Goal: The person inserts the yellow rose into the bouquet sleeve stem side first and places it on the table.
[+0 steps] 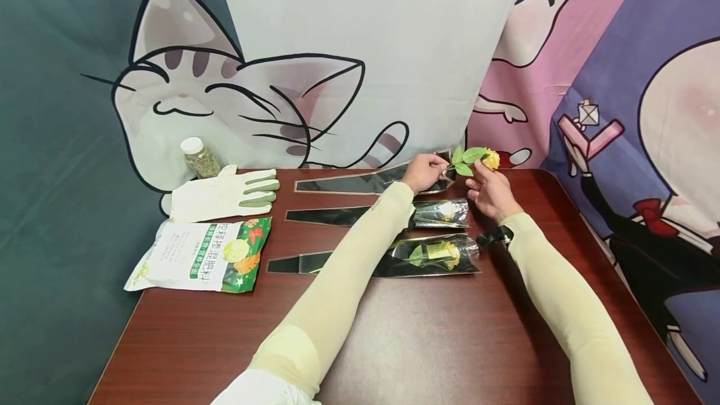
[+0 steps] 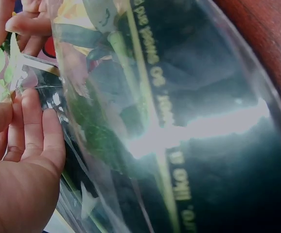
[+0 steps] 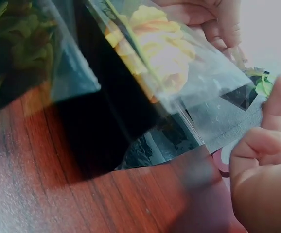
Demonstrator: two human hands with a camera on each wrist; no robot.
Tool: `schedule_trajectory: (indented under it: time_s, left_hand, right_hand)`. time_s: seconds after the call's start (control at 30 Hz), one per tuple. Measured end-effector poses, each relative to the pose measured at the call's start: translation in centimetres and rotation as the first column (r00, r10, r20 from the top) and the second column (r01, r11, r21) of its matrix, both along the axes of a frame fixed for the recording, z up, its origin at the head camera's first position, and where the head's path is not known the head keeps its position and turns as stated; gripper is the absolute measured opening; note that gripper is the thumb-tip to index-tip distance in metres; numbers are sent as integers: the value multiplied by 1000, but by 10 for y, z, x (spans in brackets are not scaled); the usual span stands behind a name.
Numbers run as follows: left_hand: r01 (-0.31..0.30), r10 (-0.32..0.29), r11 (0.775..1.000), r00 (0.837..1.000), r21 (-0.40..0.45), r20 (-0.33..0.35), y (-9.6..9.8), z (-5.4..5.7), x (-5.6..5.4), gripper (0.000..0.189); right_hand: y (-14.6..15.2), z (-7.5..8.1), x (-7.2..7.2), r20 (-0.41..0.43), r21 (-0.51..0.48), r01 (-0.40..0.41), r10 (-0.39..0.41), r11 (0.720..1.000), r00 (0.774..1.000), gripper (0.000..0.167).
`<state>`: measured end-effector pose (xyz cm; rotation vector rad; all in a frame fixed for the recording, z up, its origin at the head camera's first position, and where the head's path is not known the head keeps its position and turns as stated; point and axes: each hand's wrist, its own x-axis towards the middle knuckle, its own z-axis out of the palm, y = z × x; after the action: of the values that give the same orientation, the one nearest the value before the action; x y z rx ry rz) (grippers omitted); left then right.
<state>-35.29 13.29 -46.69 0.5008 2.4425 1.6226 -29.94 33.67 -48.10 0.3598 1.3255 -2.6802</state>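
Observation:
At the far edge of the table, a yellow rose (image 1: 492,159) with green leaves (image 1: 464,156) extends past the mouth of the farthest black-and-clear flower sleeve (image 1: 360,182). My left hand (image 1: 424,172) pinches its stem just below the leaves, close over the sleeve's open end. With fingertips just under the bloom, my right hand (image 1: 490,191) holds the rose; its lower fingers are curled in the right wrist view. Two more sleeves, the middle one (image 1: 337,215) and the nearest one (image 1: 394,265), lie parallel, each with a yellow rose inside.
On the left are a white bag with Chinese print (image 1: 191,258), a white-and-green glove (image 1: 225,195) and a clear jar with a white lid (image 1: 200,157). Cartoon-printed cloth (image 1: 382,30) hangs behind the table (image 1: 427,336). My left forearm crosses over the nearer sleeves.

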Motion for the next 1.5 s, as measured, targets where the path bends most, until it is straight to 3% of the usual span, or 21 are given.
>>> schedule_trajectory:
  time_s: [0.13,0.3,0.93,1.23,1.5]
  left_hand:
    - [7,-7,1000,1000,-1,5,-1,-1,0,19]
    - [8,-9,1000,1000,28,16,-1,0,0,19]
    - [1,-1,1000,999,-8,35,3,0,1,20]
    - [16,-15,999,1000,-40,16,2,-3,0,21]
    - [36,-36,999,999,-35,-1,5,-2,-4,18]
  right_hand:
    - [0,0,-1,-13,28,71,-71,997,997,5]
    - [0,3,0,-11,94,151,-151,984,989,15]
    - [-1,-6,-1,6,230,90,-94,969,996,12]
    - [-7,-1,-3,-15,367,168,-175,915,985,20]
    - [-13,7,-7,-16,353,272,-285,895,958,18]
